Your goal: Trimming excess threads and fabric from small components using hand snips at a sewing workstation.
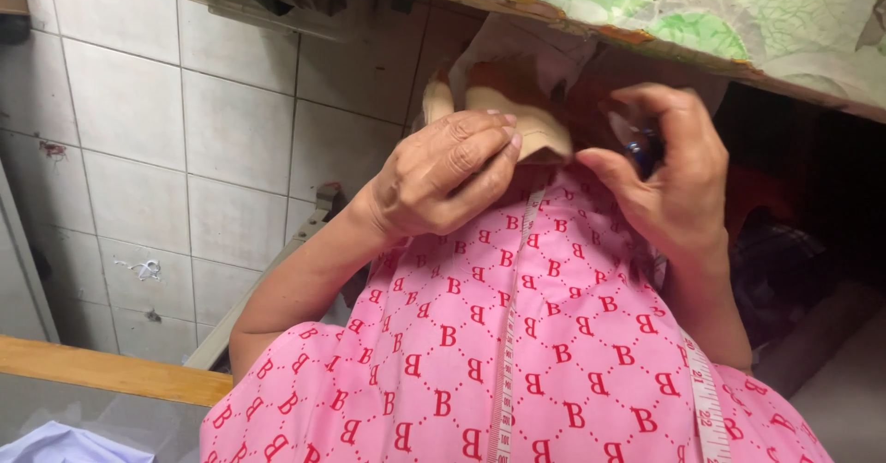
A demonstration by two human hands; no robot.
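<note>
Two hands meet at one tan fabric piece (517,121) just under the patterned table edge (738,57): your left hand (452,172) pinches its lower rim; right of it, your right hand (669,172) curls around one dark blue object (641,152). One tape measure (508,352) hangs below.

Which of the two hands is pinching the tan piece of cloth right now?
The left hand: its fingertips press on the tan cloth. The right hand sits beside it, curled around a small dark blue object instead.
</note>
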